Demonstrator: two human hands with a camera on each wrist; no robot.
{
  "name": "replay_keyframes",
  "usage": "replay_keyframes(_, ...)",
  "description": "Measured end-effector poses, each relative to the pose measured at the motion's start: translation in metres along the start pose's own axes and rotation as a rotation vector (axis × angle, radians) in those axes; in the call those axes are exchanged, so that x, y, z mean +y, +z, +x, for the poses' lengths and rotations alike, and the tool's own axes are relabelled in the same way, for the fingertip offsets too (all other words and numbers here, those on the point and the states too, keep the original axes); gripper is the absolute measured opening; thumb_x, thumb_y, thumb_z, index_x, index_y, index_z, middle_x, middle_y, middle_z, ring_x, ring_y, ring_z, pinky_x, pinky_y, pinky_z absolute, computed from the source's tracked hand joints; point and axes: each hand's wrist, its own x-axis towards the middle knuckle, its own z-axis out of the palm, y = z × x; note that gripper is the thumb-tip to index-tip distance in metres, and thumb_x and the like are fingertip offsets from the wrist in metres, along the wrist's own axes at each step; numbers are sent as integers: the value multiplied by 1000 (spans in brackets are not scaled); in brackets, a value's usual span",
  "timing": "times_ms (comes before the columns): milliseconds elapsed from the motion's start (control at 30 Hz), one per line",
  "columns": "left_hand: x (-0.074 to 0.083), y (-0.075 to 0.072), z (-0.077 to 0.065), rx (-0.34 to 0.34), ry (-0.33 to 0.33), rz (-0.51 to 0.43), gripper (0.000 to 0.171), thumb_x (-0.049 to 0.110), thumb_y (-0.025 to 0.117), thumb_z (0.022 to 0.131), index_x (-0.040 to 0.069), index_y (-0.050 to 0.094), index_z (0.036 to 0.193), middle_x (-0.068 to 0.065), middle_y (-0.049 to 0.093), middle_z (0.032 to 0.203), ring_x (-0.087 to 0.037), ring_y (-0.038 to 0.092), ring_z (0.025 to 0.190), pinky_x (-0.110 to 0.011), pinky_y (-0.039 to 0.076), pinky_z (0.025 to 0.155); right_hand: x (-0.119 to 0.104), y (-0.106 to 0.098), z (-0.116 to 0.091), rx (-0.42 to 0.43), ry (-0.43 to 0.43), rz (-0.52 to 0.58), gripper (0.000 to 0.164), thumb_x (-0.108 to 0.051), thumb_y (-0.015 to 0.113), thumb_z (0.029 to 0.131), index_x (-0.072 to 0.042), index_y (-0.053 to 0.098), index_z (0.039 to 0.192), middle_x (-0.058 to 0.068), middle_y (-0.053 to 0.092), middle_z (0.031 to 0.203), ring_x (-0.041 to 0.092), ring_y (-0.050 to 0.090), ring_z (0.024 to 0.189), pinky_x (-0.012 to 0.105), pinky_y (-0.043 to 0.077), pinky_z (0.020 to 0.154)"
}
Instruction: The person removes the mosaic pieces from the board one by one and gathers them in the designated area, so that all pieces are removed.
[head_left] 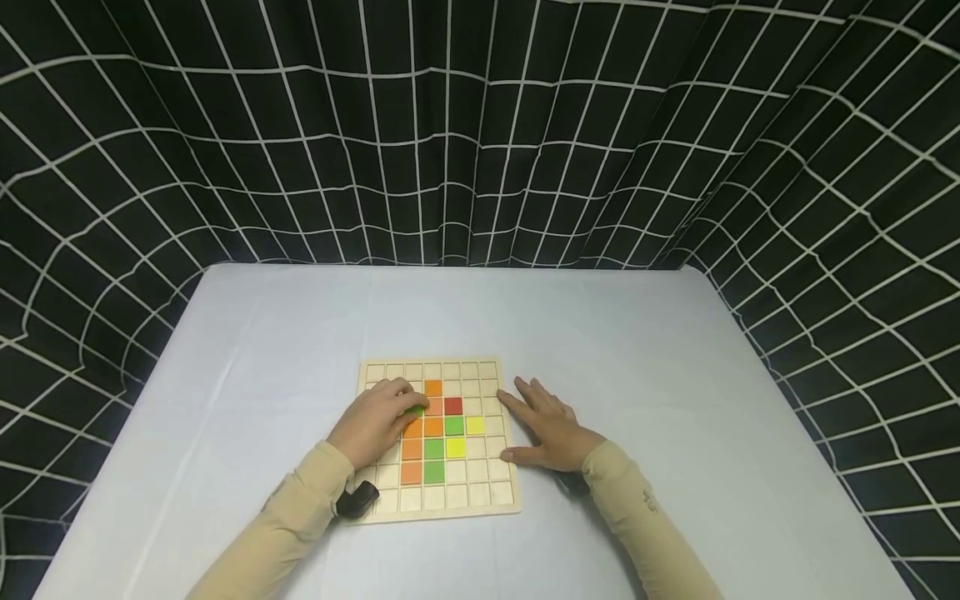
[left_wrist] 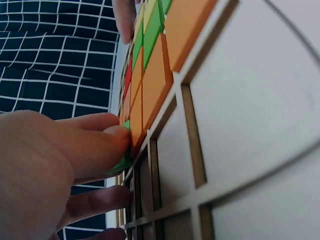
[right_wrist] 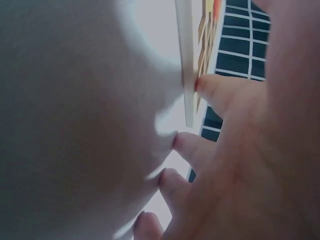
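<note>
A pale wooden grid board [head_left: 478, 497] lies on the table with square colored tiles in its cells. My left hand [head_left: 371, 423] is over the board's left part. Its thumb and fingers pinch a green tile [left_wrist: 122, 162], mostly covered by the fingertips, beside the orange tiles [head_left: 433, 427]. Spread flat at the board's right edge is my right hand [head_left: 551, 432]. In the right wrist view one fingertip touches the board's rim [right_wrist: 187, 65], while other fingertips rest on the white cloth; nothing is held there.
Within the grid sit a red tile [head_left: 453, 406], green tiles [head_left: 434, 472] and yellow tiles [head_left: 456, 447]. A white cloth covers the table [head_left: 637, 350]. Black curtains [head_left: 465, 125] with white grid lines stand behind and at the sides. A black device [head_left: 357, 500] is at the left wrist.
</note>
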Motion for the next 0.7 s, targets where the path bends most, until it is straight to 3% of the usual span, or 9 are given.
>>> replay_keyframes(200,-5,0,-1,-15,-12,-26,24,13,70,88,11,66,112,0,60,100,-12,53,87,-30,51,78,0,2,1,41,-45,-48,92,-61,65,81,-22,22,153,15,10,160,38,6,146,57,16,115)
replay_keyframes(367,-7,0,0,-14,-31,-44,24,15,70,88,11,64,111,-1,58,100,-12,52,86,-30,50,78,-3,1,5,92,-123,6,90,-53,72,79,-13,30,149,9,17,159,34,13,146,49,23,115)
replay_keyframes(700,-5,5,-3,61,-21,-29,23,6,69,87,10,63,109,-2,57,98,-12,53,82,-28,52,74,-6,-1,5,61,-181,42,84,-44,73,82,-7,34,147,8,22,157,28,25,144,42,28,114)
